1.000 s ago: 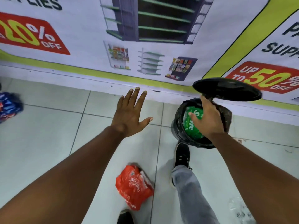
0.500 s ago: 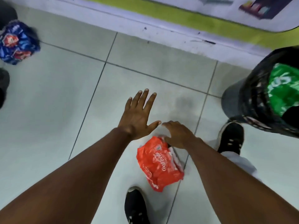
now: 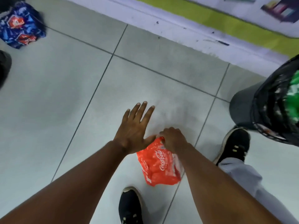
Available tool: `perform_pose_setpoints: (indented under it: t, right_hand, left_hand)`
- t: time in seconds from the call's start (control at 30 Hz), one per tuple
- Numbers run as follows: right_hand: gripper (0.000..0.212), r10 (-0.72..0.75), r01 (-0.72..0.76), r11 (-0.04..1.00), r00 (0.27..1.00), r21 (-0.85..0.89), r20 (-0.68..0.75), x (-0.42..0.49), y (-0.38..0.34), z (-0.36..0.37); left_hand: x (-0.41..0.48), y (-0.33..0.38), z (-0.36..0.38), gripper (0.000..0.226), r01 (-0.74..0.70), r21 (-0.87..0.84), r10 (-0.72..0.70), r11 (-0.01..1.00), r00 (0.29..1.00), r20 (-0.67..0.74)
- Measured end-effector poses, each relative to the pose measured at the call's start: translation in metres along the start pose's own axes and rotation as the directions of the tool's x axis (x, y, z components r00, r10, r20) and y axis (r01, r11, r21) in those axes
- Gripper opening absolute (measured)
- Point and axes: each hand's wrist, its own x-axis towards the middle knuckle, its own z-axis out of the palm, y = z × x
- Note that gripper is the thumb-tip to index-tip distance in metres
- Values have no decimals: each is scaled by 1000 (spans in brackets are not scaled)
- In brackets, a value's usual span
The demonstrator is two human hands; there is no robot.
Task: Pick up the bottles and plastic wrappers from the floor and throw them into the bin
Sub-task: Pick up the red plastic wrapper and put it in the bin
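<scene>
A red Coca-Cola plastic wrapper (image 3: 159, 165) lies on the pale floor tiles between my feet. My right hand (image 3: 173, 139) is closed on its top edge. My left hand (image 3: 135, 129) hovers just left of it, flat, fingers spread, holding nothing. A blue plastic wrapper (image 3: 20, 25) lies on the floor at the far upper left. The grey bin (image 3: 242, 107) with a black liner stands at the right edge, with a green wrapper (image 3: 293, 96) inside it.
My black shoes stand at the bottom centre (image 3: 130, 206) and right (image 3: 234, 144), close to the bin. A wall banner with a yellow-green stripe (image 3: 218, 18) runs along the top. A dark object (image 3: 4, 67) sits at the left edge.
My right hand left the bin, came down to the red wrapper and closed on its top edge. The view tilted down to the floor. My left hand stayed spread.
</scene>
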Motion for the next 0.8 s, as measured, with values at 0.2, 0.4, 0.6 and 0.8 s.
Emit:
perform_pose_setpoints:
  t: [0.2, 0.4, 0.6, 0.8]
  right_hand:
    - [10, 191, -192, 981, 905, 37, -379, -110, 14, -106]
    - [21, 466, -375, 880, 565, 291, -681, -236, 50, -254]
    - [8, 594, -550, 758, 360, 350, -720, -330, 102, -342]
    - [8, 620, -658, 680, 281, 323, -733, -364, 154, -347]
  left_hand:
    - [1, 68, -112, 94, -83, -146, 55, 986, 981, -184]
    - [28, 156, -246, 83, -212, -90, 174, 973, 933, -315]
    - [68, 231, -340, 82, -349, 20, 326, 937, 852, -410]
    - [83, 266, -355, 79, -407, 23, 374, 913, 814, -443]
